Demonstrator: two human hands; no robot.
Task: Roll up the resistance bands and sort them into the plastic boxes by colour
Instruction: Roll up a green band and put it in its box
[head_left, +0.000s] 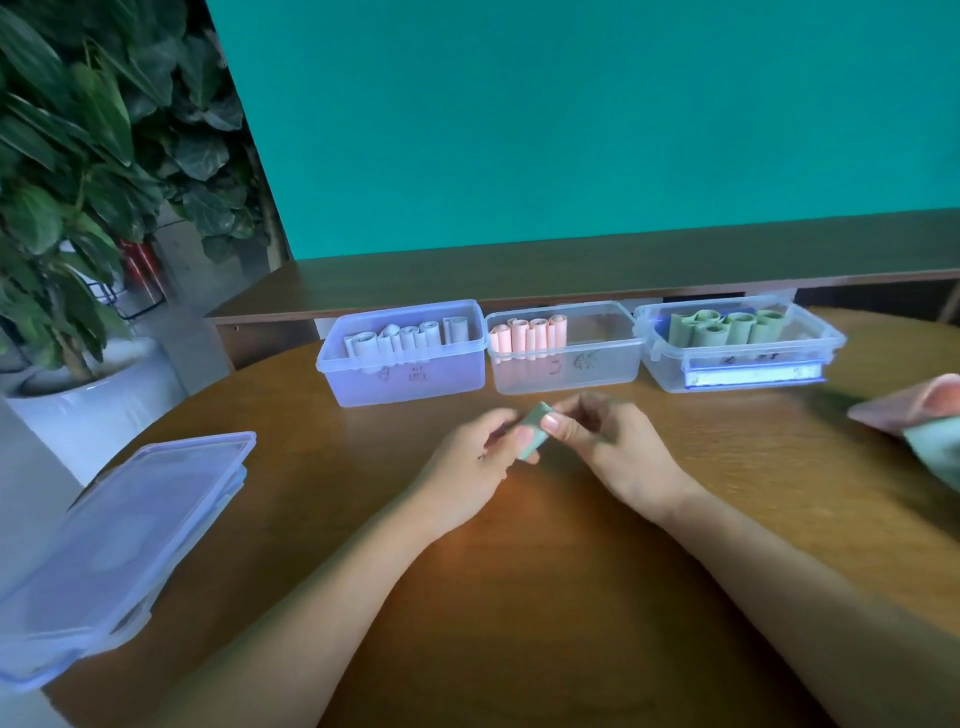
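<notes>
A: Pale green, matte, rubbery-looking: one rolled green band (533, 432), a short squat cylinder, held above the brown wooden table (519, 597), in front of the middle box.

B: Grip?

A: Left hand (470, 462) pinches its near end, thumb and fingers curled close round it. Right hand (608, 447) pinches the upper end, thumbnail pressed on the roll. Both narrow, closed on the band.

B: Boxes?

A: Three clear plastic boxes in a row at the table's far edge, lids off, rounded corners. The left box (405, 379) has a bluish tint and holds pale blue-white rolls (405, 335) standing upright. The middle box (566, 371) holds pink rolls (530, 335), crowded to its left end. The right box (737, 364) holds green rolls (727, 327), looser, with open spirals showing.

B: Anything else?

A: Stacked translucent lids (119, 545), smooth, at the table's left edge. Loose pink and green bands (924, 421) in a soft heap at the right edge, partly out of view. Glossy-leaved potted plant (78, 156) far left, in a white pot.
</notes>
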